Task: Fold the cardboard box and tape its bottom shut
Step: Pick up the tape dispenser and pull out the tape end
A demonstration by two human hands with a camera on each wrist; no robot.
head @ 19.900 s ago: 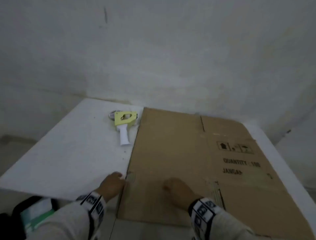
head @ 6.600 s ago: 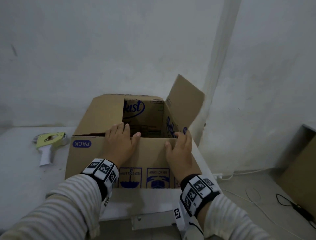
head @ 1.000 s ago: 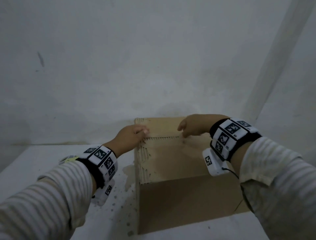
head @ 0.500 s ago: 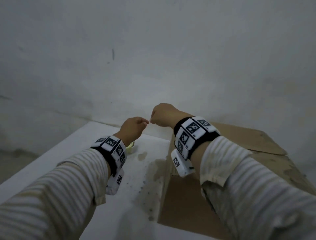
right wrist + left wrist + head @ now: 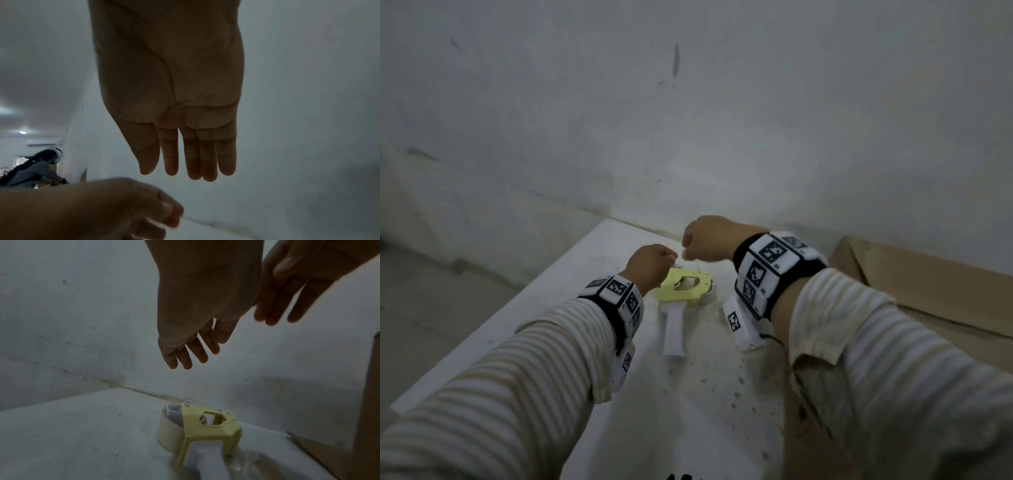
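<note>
Both hands, left [image 5: 650,262] and right [image 5: 707,240], are hovering loose-fingered and empty above the tape gun [image 5: 683,291] lying near the tabletop's far edge; the box [image 5: 928,291] is standing beside it, rightward. The gun is probably light and rigid, best gripped by its white handle.

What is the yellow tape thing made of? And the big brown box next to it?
The tape gun looks like plastic: a pale yellow frame with smooth, moulded edges and a white handle, dull rather than shiny. The roll on it seems to be clear, slightly glossy tape. The box looks like plain brown cardboard, matt and a bit rough, with a crease line and some darker stains.
</note>
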